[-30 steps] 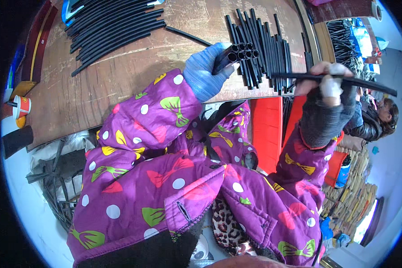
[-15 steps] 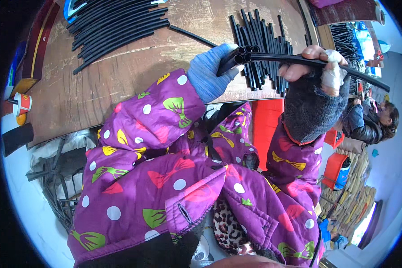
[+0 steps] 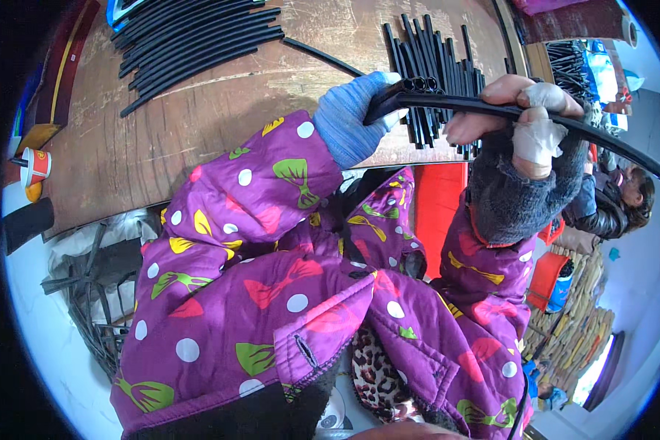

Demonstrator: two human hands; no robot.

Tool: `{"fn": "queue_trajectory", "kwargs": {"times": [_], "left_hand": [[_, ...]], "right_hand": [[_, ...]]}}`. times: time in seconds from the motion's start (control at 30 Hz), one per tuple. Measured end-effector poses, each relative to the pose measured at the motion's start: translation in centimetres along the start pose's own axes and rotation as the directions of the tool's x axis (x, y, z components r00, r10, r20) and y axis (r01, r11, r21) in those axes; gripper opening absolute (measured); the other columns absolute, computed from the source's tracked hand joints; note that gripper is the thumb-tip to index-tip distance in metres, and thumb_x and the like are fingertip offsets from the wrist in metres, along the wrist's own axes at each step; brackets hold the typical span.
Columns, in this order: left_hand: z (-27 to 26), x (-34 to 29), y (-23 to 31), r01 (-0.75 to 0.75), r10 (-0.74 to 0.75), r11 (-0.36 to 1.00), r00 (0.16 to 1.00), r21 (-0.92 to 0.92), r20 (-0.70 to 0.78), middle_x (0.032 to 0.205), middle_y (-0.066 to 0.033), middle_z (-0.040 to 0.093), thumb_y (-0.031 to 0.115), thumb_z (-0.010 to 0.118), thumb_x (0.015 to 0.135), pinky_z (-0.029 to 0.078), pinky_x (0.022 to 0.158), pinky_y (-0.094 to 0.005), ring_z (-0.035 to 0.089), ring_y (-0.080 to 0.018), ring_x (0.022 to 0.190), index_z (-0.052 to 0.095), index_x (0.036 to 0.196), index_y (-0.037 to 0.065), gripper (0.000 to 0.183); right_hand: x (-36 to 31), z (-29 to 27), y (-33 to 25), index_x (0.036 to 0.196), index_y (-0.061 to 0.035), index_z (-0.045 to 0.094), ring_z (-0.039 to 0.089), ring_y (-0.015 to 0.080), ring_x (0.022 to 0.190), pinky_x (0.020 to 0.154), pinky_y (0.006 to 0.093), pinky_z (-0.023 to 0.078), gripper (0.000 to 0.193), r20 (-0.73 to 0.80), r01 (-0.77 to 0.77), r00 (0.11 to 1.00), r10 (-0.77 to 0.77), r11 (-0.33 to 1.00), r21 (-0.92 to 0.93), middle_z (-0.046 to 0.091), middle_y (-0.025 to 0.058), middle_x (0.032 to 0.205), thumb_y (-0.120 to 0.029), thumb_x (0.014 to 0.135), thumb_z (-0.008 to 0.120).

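Lying toward the counter's (image 3: 220, 117) left edge are black tubes (image 3: 198, 42). Over the near edge, the left hand (image 3: 347, 117) wraps its fingers around a tube bundle (image 3: 386, 100); by the right corner, the right hand (image 3: 533, 143) pinches a long tube (image 3: 451, 102) between its fingers, one end at the bundle.

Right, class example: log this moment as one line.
left fingers: gripping tube bundle | right fingers: gripping long black strip, overlapping bundle in view | worktable: more black tubes lying in groups

a red-and-white cup (image 3: 39, 167) sits far left, a dark-jacketed person (image 3: 607, 210) right.
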State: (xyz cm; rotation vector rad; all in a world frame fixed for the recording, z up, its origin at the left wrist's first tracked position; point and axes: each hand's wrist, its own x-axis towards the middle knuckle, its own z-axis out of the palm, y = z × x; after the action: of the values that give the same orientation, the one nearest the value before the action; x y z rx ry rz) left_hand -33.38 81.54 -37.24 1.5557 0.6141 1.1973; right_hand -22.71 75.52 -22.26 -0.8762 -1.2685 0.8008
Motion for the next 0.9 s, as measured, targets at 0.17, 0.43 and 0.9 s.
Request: {"fn": "queue_trajectory", "kwargs": {"times": [0.17,0.43,0.9], "left_hand": [[-0.3,0.2,1.0,0.027,-0.030,0.997,0.999,0.070,0.038,0.083,-0.0023,0.060,0.002,0.061,0.076,0.044,0.065,-0.0223,0.052,-0.0057,0.074,0.052,0.105,0.003,0.030],[0.4,0.4,0.5,-0.031,0.030,0.995,1.000,0.090,0.008,0.071,-0.0024,0.057,0.005,0.061,0.076,0.041,0.057,-0.0222,0.047,-0.0062,0.061,0.053,0.100,0.005,0.025],[0.9,0.8,-0.9,0.028,-0.032,0.994,0.999,0.105,0.036,0.078,0.0000,0.056,0.006,0.061,0.079,0.040,0.061,-0.0199,0.044,-0.0048,0.067,0.052,0.102,0.002,0.025]], "right_hand": [[0.3,0.4,-1.2,0.094,-0.0029,0.052,0.050,0.0151,0.042,0.039,0.0248,0.041,0.016,-0.032,0.036,0.998,-0.051,0.935,-0.352,0.058,0.0223,0.084,-0.013,0.082,0.055],[0.5,1.9,-2.5,0.094,0.0009,0.053,0.048,0.0077,0.057,0.053,0.0194,0.037,0.022,0.028,0.084,0.996,-0.080,0.864,-0.497,0.060,0.0163,0.084,-0.013,0.078,0.058],[1.8,0.0,-3.2,0.093,-0.0007,0.054,0.053,0.0068,0.061,0.053,0.0177,0.041,0.016,0.036,-0.087,0.990,0.135,0.797,-0.597,0.062,0.0129,0.083,-0.006,0.079,0.058]]}}
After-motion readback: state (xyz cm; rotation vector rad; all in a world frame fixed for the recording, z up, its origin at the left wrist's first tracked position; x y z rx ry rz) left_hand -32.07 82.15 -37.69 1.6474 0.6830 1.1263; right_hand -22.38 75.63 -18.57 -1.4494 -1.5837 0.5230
